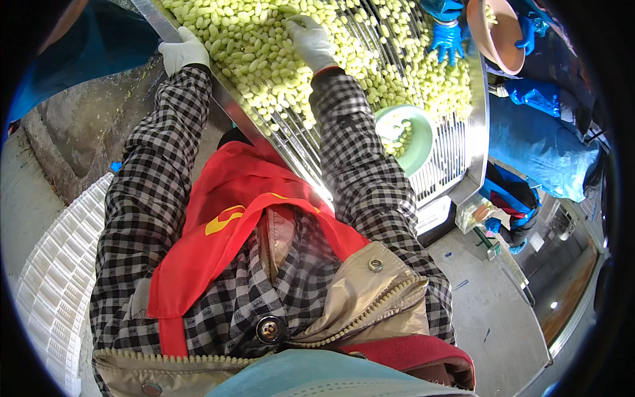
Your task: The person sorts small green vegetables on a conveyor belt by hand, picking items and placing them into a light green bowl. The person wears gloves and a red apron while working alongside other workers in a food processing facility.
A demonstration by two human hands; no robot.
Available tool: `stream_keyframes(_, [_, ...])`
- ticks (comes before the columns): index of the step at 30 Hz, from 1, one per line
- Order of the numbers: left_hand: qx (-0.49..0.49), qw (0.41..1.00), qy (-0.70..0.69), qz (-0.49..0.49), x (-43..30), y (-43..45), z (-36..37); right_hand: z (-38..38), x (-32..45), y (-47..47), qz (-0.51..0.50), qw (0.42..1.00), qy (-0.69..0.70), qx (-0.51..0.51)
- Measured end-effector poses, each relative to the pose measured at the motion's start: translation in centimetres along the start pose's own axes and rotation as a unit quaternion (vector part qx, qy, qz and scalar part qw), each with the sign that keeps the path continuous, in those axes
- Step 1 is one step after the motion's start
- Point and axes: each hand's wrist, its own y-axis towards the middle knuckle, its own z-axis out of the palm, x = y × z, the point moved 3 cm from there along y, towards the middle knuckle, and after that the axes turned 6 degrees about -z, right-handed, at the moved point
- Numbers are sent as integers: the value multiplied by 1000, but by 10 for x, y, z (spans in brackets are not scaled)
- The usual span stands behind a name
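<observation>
Pale green grapes lie in a thick layer over a slatted metal sorting table. My left hand, in a white glove, grips the metal rim at the table's near left side. Among the grapes rests my right hand, also white-gloved, with its fingers bent downward. Its fingertips are partly hidden, so whether a grape is between them does not show. Right of my right forearm, a light green plastic bowl stands on the slats with some grapes inside.
Across the table, a co-worker's blue-gloved hand reaches onto the grapes. Another blue-gloved hand holds a peach-coloured basin. White plastic crates are stacked at my left. Farther right, another person works near a clear container.
</observation>
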Motion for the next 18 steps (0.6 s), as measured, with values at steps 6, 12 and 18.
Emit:
stream_keyframes(6, [-16,999,-30,4,4,4,4,32,27,31,-22,890,-453,46])
stream_keyframes(12, [5,1000,-19,-10,3,2,2,-2,4,5,81,951,297,25])
stream_keyframes(18, [11,1000,-15,6,-1,-3,-2,-3,-3,11,24,945,326,16])
